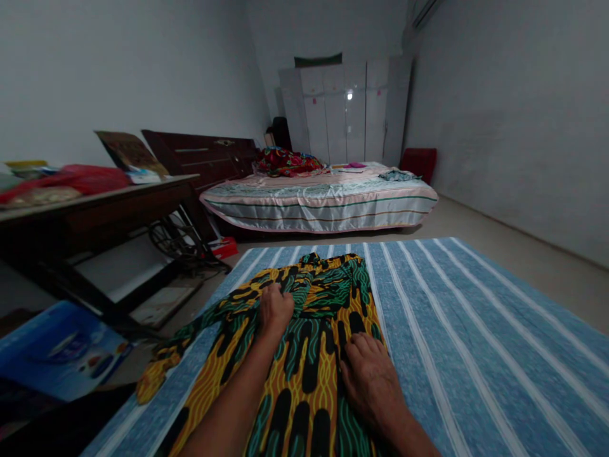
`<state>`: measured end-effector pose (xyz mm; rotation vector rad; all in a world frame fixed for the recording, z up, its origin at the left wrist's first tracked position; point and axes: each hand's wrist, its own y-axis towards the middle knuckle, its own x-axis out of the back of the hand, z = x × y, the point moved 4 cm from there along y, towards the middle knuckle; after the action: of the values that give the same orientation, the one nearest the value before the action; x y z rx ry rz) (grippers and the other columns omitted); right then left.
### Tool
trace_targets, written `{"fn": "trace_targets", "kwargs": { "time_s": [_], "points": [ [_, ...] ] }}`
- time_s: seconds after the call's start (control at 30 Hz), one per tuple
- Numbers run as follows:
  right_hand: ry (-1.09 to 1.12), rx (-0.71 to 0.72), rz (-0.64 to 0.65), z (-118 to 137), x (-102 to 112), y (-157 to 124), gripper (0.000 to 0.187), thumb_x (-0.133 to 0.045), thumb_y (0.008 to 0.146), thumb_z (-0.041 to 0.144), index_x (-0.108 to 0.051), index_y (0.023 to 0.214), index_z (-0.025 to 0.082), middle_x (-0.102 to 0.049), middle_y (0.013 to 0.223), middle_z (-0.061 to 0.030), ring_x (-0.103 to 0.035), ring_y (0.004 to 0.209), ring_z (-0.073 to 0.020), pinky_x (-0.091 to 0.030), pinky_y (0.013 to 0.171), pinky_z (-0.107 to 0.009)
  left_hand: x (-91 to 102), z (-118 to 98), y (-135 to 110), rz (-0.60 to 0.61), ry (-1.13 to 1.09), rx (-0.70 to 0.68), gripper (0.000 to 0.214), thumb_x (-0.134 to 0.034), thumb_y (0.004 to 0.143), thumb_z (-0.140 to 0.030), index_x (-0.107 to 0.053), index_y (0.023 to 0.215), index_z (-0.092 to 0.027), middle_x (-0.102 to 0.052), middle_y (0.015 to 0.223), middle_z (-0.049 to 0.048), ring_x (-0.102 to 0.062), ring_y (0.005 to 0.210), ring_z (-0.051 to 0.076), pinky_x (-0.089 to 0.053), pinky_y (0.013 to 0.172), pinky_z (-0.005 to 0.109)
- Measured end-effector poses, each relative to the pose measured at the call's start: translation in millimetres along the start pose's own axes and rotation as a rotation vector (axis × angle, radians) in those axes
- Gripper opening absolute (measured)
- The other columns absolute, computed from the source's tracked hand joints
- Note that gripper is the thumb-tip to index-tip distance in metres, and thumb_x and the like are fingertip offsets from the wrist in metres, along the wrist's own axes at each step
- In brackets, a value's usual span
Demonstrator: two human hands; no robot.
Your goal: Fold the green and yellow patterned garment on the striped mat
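A long-sleeved dress point(304, 362) with yellow, green and black wavy patterning lies spread on a blue, white-striped cloth point(476, 355). Its collar end points away from me, and one sleeve stretches out to the left, its cuff near the cloth's left side. My left hand point(276, 309) is closed on the dress's upper part, fingers curled into the fabric. Lower down, along the right edge of the dress, my right hand point(371, 374) rests palm down with its fingers laid out on the fabric. The bottom of the dress runs out of view below.
Beyond the striped surface stands a bed point(318, 203) with a shiny striped cover and a red floral bundle point(290, 162). A sewing-machine table point(95, 206) is on the left, above a blue box point(64, 349). Pale wardrobes point(333, 114) line the back wall.
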<state>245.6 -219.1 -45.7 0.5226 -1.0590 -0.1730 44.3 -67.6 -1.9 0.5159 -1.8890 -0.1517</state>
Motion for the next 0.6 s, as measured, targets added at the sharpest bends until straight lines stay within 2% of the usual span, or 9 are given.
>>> {"fn": "trace_targets", "kwargs": {
  "time_s": [0.07,0.17,0.27,0.47,0.6],
  "points": [
    [-0.011,0.007,-0.012,0.3,0.3,-0.3,0.012,-0.051,0.082,0.015,-0.060,0.089,0.019,-0.060,0.099,-0.0074,-0.051,0.099,-0.0239,-0.040,0.090,-0.039,-0.3,-11.1,-6.7,-0.041,0.101,-0.206,0.023,-0.048,0.077,-0.019,-0.063,0.094,-0.016,-0.063,0.103,0.0116,-0.055,0.103,0.025,-0.041,0.089,0.033],
    [-0.017,0.016,-0.011,0.1,-0.8,-0.6,0.012,-0.050,0.082,0.015,-0.059,0.088,0.020,-0.060,0.098,-0.0075,-0.051,0.099,-0.0239,-0.040,0.089,-0.039,-8.8,-20.9,-15.2,0.085,0.210,-0.328,0.021,-0.049,0.081,-0.026,-0.064,0.090,-0.016,-0.063,0.099,0.0110,-0.054,0.100,0.025,-0.042,0.088,0.034],
    [-0.011,0.017,-0.007,-0.9,-2.1,-1.5,0.012,-0.050,0.082,0.016,-0.059,0.088,0.020,-0.060,0.099,-0.0076,-0.052,0.099,-0.0238,-0.040,0.089,-0.039,-13.0,-25.2,-19.2,0.199,0.296,-0.339,0.025,-0.051,0.082,-0.032,-0.064,0.094,-0.015,-0.063,0.102,0.0117,-0.053,0.102,0.026,-0.042,0.086,0.036],
    [-0.005,0.006,0.008,-2.7,-4.1,-3.0,0.013,-0.050,0.082,0.016,-0.059,0.091,0.020,-0.059,0.102,-0.0076,-0.051,0.102,-0.0241,-0.038,0.092,-0.040,-7.3,-30.3,-20.3,0.321,0.373,-0.353,0.035,-0.049,0.082,-0.036,-0.066,0.099,-0.012,-0.063,0.108,0.0145,-0.054,0.106,0.030,-0.044,0.086,0.039],
    [-0.008,0.014,0.009,-2.5,-4.4,-2.6,0.014,-0.049,0.083,0.016,-0.060,0.092,0.020,-0.059,0.103,-0.0082,-0.050,0.103,-0.0243,-0.039,0.092,-0.040,-4.8,-33.2,-18.3,0.357,0.416,-0.346,0.032,-0.047,0.080,-0.027,-0.068,0.096,-0.010,-0.066,0.105,0.0167,-0.057,0.105,0.031,-0.045,0.086,0.040]
  ]
}}
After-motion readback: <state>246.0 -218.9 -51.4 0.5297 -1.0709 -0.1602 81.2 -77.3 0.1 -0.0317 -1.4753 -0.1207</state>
